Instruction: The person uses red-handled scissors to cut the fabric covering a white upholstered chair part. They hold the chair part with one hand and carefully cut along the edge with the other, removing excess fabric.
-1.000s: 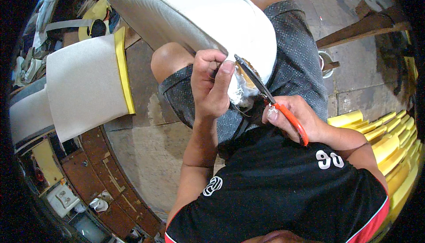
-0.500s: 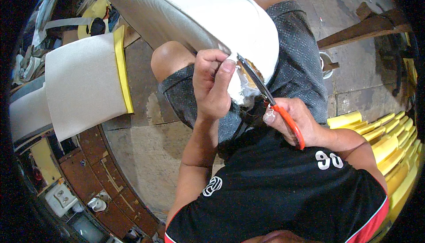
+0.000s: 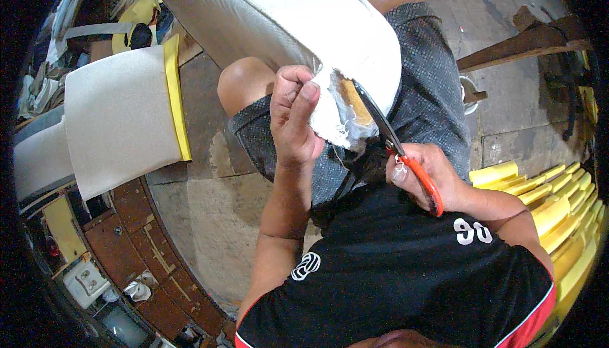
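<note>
Typically, the loose white fabric flap (image 3: 330,116) at the near end of the upholstered cushion (image 3: 279,21), which rests across the knees, is pinched taut by the left hand (image 3: 293,116) while orange-handled scissors (image 3: 396,148), gripped by the right hand (image 3: 422,180), are kept close to the edge.

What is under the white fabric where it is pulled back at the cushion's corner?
The left hand pulls the white fabric off the white cushion, baring a tan patch beside the scissors in the right hand. Elsewhere the cover hides the filling.
</note>
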`<state>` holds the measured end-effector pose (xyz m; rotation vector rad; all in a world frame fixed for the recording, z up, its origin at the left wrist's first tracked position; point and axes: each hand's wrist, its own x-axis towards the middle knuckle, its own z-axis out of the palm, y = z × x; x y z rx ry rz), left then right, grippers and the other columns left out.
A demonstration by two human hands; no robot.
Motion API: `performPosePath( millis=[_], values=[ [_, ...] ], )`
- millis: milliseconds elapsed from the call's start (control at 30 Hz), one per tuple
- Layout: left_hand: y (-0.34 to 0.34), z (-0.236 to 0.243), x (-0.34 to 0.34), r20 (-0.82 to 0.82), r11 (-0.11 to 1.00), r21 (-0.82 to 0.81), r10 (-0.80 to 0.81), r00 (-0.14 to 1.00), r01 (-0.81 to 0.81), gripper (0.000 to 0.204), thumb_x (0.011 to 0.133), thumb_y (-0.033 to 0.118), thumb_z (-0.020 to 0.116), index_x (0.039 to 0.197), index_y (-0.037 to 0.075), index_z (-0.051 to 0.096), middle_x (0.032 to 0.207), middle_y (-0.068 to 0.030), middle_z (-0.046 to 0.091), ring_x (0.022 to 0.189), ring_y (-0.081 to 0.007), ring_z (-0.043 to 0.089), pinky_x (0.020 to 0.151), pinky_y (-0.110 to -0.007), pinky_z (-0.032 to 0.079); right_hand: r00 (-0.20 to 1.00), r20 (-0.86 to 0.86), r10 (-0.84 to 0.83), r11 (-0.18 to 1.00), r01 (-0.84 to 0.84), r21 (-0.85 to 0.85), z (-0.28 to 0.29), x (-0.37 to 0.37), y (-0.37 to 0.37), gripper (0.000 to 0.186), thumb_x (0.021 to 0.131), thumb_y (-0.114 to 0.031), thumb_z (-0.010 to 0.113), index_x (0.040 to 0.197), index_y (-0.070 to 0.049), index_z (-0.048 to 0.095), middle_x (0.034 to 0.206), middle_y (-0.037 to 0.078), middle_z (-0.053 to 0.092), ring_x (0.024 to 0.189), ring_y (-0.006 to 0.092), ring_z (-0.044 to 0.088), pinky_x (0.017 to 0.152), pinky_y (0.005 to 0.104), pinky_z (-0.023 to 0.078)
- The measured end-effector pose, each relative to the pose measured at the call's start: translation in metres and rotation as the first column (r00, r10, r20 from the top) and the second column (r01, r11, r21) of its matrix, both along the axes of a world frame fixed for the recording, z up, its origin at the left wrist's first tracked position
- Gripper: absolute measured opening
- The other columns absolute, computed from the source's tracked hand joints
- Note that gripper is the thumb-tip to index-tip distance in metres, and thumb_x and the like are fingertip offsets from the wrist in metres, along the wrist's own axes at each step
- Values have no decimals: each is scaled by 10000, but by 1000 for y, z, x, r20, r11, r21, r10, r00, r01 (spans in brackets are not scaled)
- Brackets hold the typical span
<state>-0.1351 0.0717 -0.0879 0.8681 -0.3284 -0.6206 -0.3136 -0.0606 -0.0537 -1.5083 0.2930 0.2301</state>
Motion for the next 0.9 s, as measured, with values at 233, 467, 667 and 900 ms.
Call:
performPosePath(
  millis=[233, 467, 667, 900],
  values=[
    [8, -6, 6, 83, 997, 22, -81, 993, 79, 139, 959, 84, 565, 1060, 33, 484, 840, -14, 583, 742, -40, 551, 657, -199, 457, 998, -1, 61, 993, -61, -100, 2, 12, -6, 407, 1004, -379, 492, 860, -20, 616, 619, 4, 527, 565, 86, 525, 532, 263, 432],
    [10, -12, 8, 226, 995, 103, -37, 974, 14, 118, 932, 51, 577, 1031, 33, 515, 734, 60, 461, 622, -6, 372, 572, -171, 272, 997, -6, 78, 993, -78, -89, 5, 17, -7, 431, 1004, -398, 489, 841, -22, 622, 624, 13, 533, 562, 89, 517, 534, 274, 430],
    [10, -8, 6, 235, 994, 112, -23, 972, -4, 121, 924, 44, 588, 1029, 23, 531, 714, 72, 428, 614, 0, 340, 571, -169, 249, 999, 4, 38, 996, -38, -77, -4, 17, -4, 406, 996, -385, 516, 840, -26, 623, 644, 16, 539, 593, 92, 500, 560, 272, 424],
    [10, -9, 6, 236, 993, 114, -13, 972, -15, 103, 928, 39, 579, 1018, 24, 531, 720, 76, 431, 612, 3, 341, 568, -165, 247, 1000, 16, -15, 999, 16, -48, -5, 19, -2, 370, 967, -340, 610, 754, -38, 587, 619, -32, 493, 592, 52, 437, 526, 269, 382]
  ],
)
